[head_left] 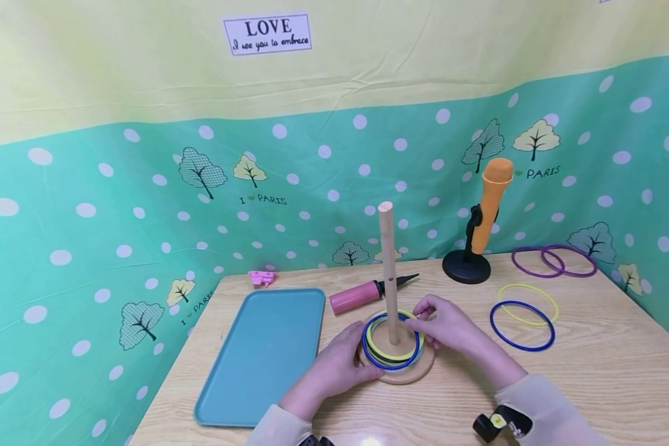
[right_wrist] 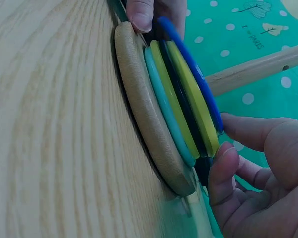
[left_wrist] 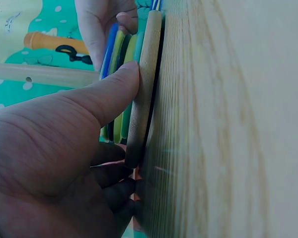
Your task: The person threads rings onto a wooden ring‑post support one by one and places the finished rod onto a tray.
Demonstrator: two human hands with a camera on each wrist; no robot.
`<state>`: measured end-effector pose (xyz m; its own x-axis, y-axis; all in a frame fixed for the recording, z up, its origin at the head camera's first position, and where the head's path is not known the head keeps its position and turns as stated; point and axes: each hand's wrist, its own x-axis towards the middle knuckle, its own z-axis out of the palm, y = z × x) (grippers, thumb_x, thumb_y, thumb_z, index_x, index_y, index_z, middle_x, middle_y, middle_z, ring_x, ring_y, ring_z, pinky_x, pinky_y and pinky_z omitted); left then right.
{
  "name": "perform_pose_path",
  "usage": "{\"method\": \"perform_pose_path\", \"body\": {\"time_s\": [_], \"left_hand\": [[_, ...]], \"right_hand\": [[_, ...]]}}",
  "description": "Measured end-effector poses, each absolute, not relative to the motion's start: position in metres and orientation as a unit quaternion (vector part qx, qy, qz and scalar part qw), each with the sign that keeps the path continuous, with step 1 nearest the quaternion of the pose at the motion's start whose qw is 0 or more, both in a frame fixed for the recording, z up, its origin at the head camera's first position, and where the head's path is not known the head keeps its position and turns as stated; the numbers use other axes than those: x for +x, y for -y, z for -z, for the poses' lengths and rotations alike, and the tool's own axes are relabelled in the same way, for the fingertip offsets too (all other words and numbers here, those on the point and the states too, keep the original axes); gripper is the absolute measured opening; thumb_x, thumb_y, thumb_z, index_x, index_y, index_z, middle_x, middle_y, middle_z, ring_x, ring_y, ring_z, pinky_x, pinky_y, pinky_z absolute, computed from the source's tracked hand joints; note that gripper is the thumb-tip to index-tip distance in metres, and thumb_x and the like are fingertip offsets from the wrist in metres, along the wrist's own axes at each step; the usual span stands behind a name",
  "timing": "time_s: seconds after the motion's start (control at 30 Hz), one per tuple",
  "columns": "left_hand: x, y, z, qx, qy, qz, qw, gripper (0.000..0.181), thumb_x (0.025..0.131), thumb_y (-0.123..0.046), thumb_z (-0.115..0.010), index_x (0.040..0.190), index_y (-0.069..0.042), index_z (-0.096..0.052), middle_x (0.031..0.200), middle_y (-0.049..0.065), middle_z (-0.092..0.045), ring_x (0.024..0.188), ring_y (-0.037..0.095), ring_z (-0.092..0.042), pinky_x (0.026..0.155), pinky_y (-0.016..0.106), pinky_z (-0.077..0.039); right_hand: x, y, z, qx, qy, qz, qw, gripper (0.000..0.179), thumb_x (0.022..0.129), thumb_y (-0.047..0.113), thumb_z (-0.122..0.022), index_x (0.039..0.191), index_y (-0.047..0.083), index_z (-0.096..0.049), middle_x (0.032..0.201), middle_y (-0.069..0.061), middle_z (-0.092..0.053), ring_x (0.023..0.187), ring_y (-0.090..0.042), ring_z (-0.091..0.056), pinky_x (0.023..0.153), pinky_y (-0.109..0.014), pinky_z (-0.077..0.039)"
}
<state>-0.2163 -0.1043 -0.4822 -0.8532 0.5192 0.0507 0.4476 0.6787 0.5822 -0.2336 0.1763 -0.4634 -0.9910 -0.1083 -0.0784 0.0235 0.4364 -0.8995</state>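
A wooden peg stand has an upright pole [head_left: 389, 266] and a round base [right_wrist: 146, 109]. Rings lie stacked round the foot of the pole: a teal ring [right_wrist: 166, 114] lowest, then yellow and dark ones, with a blue ring [right_wrist: 191, 64] on top, slightly tilted. My left hand [head_left: 339, 365] cups the stack from the left, its thumb [left_wrist: 116, 89] against the ring edges and its fingers curled by the base. From the right, my right hand [head_left: 445, 323] pinches the edge of the upper rings between thumb and fingertips.
Left of the stand lies a blue tray [head_left: 262, 353], with a small pink toy [head_left: 262, 278] behind it. Behind the pole is a pink hand pump [head_left: 357, 297]. An orange microphone [head_left: 487, 210] stands at the back right, near purple rings [head_left: 570, 246], a yellow ring [head_left: 556, 306] and another blue ring [head_left: 552, 337].
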Motion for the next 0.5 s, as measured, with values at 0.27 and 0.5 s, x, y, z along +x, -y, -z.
{"method": "perform_pose_path", "body": {"time_s": [0.27, 0.5], "left_hand": [[-0.2151, 0.1037, 0.4808, 0.257, -0.916, -0.302, 0.065, 0.101, 0.092, -0.044, -0.092, 0.168, 0.000, -0.043, 0.170, 0.025, -0.043, 0.155, 0.041, -0.045, 0.126, 0.059, -0.040], [-0.2153, 0.1036, 0.4805, 0.255, -0.916, -0.302, 0.064, 0.101, 0.093, -0.047, -0.090, 0.168, 0.000, -0.042, 0.170, 0.025, -0.043, 0.155, 0.040, -0.045, 0.126, 0.058, -0.039]], "right_hand": [[-0.2329, -0.1743, 0.4638, -0.032, -0.844, 0.533, 0.062, 0.043, 0.099, 0.025, -0.087, 0.126, 0.002, -0.064, 0.113, -0.013, -0.061, 0.063, -0.020, -0.055, 0.049, -0.030, -0.048], [-0.2347, -0.1738, 0.4671, -0.039, -0.848, 0.525, 0.053, 0.043, 0.097, 0.017, -0.086, 0.131, 0.002, -0.064, 0.123, -0.016, -0.062, 0.067, -0.021, -0.055, 0.050, -0.030, -0.047]]}}
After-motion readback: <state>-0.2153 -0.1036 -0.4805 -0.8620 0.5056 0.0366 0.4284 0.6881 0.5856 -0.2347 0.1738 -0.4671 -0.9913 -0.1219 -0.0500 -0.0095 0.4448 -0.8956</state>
